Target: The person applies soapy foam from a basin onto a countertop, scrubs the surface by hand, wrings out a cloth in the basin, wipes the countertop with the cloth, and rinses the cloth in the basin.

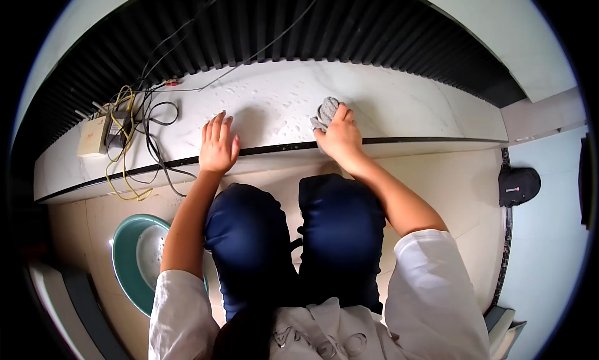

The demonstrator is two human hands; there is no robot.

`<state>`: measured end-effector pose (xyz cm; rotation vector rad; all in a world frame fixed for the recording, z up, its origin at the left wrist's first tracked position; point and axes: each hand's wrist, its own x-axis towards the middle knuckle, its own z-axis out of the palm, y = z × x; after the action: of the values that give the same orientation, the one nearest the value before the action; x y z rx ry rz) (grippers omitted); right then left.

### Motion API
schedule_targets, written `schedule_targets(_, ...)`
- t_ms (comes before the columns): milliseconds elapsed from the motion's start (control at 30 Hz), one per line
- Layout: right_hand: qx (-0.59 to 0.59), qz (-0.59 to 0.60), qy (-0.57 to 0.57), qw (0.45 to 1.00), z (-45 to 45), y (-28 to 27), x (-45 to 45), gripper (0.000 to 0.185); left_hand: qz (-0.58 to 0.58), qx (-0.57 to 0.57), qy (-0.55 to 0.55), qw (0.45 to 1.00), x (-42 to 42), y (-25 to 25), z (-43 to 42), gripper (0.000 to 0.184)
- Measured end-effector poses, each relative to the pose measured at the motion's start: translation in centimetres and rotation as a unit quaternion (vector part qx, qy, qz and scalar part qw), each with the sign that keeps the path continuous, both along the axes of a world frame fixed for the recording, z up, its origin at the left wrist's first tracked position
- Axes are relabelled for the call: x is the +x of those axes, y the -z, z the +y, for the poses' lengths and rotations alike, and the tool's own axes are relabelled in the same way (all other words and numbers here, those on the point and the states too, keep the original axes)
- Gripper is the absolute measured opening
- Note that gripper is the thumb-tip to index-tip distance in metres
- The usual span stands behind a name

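My right hand (343,135) is closed around a bunched grey cloth (326,112), which rests on the white marble-patterned ledge (412,104) close to its dark front edge. My left hand (218,143) lies over the same ledge further left, fingers stretched out and holding nothing. Between the two hands and behind them, wet spots or suds (284,104) are scattered on the ledge surface. Part of the cloth is hidden under my right fingers.
Left on the ledge sit a white router-like box (93,137), a black adapter (117,129) and tangled yellow and black cables (148,126). A green basin (128,260) with sudsy water stands on the floor. Black slats (274,29) line the back. A black bag (519,186) lies right.
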<state>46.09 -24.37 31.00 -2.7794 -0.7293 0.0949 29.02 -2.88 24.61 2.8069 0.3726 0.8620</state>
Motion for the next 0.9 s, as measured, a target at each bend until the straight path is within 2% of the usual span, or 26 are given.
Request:
schedule_targets(67, 0.011, 0.002, -0.022, 1.0, 0.8, 0.4, -0.3, 0.076, -0.025, -0.006, 0.008, 1.0, 0.0, -0.1, 0.1, 0.043)
schedule_targets(300, 0.066, 0.163, 0.017, 0.984, 5.6, -0.7, -2.2, 0.075, -0.047, -0.023, -0.031, 0.998, 0.1, -0.1, -0.1, 0.043)
schedule_targets(433, 0.249, 0.179, 0.118, 0.944, 7.4, 1.9, -0.9, 0.074, -0.047, -0.022, -0.031, 0.998, 0.0, -0.1, -0.2, 0.043)
schedule_targets(500, 0.322, 0.206, 0.101, 0.919, 6.4, 2.9, 0.7, 0.076, -0.051, -0.029, -0.025, 0.998, 0.0, -0.2, -0.2, 0.043)
schedule_targets(633, 0.35, 0.146, 0.095, 0.921, 4.5, 3.4, 3.8, 0.076, -0.057, -0.033, -0.019, 0.998, 0.0, -0.3, -0.1, 0.044)
schedule_targets(700, 0.296, 0.077, 0.115, 0.945, 4.2, 3.2, 5.0, 0.073, -0.057, -0.035, -0.013, 0.998, 0.0, -0.3, -0.1, 0.043)
schedule_targets(767, 0.242, 0.08, 0.112, 0.96, 4.7, 2.7, 7.0, 0.071, -0.057, -0.036, -0.001, 0.998, 0.0, -0.6, 0.0, 0.043)
schedule_targets(800, 0.198, 0.03, 0.111, 0.973, 5.4, 2.4, 7.6, 0.068, -0.054, -0.031, -0.004, 0.998, 0.0, -0.5, 0.1, 0.043)
schedule_targets(900, 0.144, -0.018, 0.076, 0.986, 7.6, 2.0, 10.1, 0.065, -0.045, -0.019, -0.007, 0.999, 0.1, -0.3, 0.2, 0.044)
